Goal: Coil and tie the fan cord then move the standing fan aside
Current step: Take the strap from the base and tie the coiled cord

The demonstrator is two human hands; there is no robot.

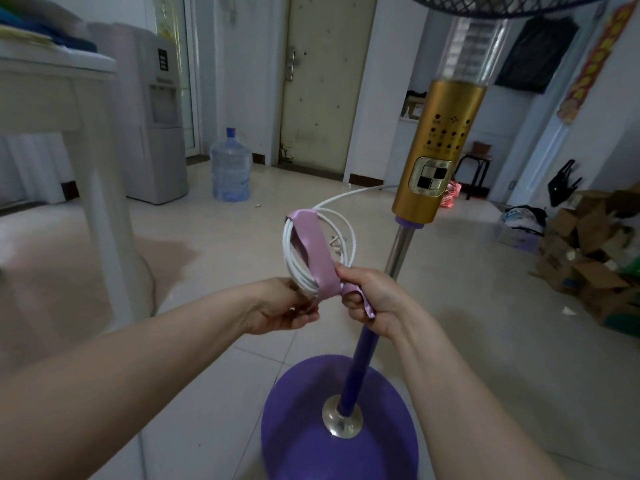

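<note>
Fan head [502, 3]: cut off by the top edge, only the grille's lower rim shown; purple base [311, 427]: we lose its near side below the bottom edge; white cord [320, 252]: its bottom turns hidden between the left hand [280, 303] and the lilac ribbon [315, 261] (the plug we cannot make out); control-panel markings [446, 133]: too blurred to read; table [52, 81]: cut off at the left edge.

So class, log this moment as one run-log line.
step: tying | left hand: holds coiled white fan cord | right hand: pulls pale purple ribbon | purple-based standing fan: not moved
</note>
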